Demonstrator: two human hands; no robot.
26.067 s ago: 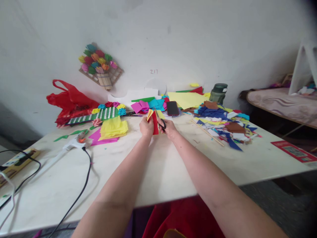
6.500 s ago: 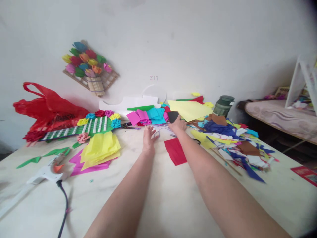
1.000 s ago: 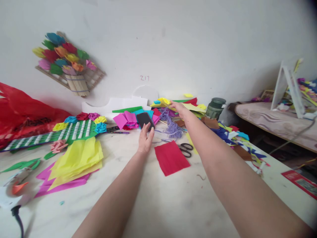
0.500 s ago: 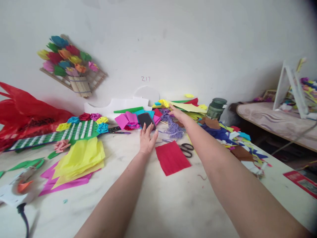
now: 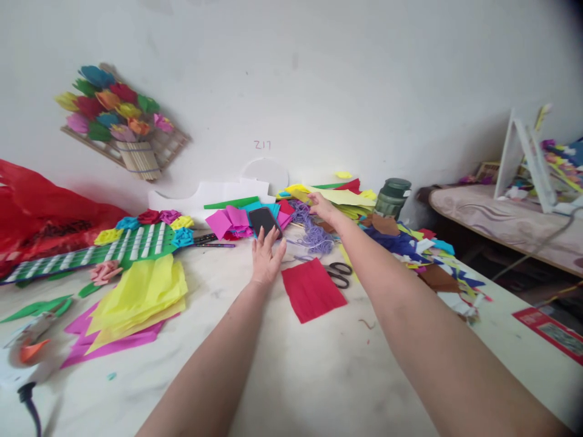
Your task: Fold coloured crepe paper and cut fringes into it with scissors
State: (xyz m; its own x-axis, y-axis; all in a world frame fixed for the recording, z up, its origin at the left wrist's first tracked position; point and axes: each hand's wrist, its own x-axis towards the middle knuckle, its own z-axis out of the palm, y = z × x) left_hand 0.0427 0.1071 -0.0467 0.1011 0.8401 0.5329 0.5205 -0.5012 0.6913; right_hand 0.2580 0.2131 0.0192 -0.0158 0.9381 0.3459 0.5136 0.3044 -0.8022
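Note:
My left hand (image 5: 267, 258) lies with its fingers spread at the near edge of a dark phone (image 5: 264, 222), its fingertips overlapping the screen. At the back of the table my right hand (image 5: 322, 207) has its fingers closed at the edge of a yellow piece of paper (image 5: 300, 195), beside a stack of pale yellow sheets (image 5: 344, 196). Purple yarn (image 5: 316, 237) lies in a tangle below that hand. A red crepe paper square (image 5: 313, 290) rests between my forearms, partly covering black-handled scissors (image 5: 340, 274).
Yellow crepe sheets (image 5: 141, 297) over magenta ones lie left, near a glue gun (image 5: 31, 346). A green woven panel (image 5: 136, 246) with paper roses stands behind them. Right are a green jar (image 5: 394, 197) and paper scraps (image 5: 423, 252). A paper bouquet (image 5: 118, 115) hangs on the wall.
The view has shifted slightly right. My right fingers have closed at the yellow paper, which now tilts up by the fingertips. The left hand stays by the phone.

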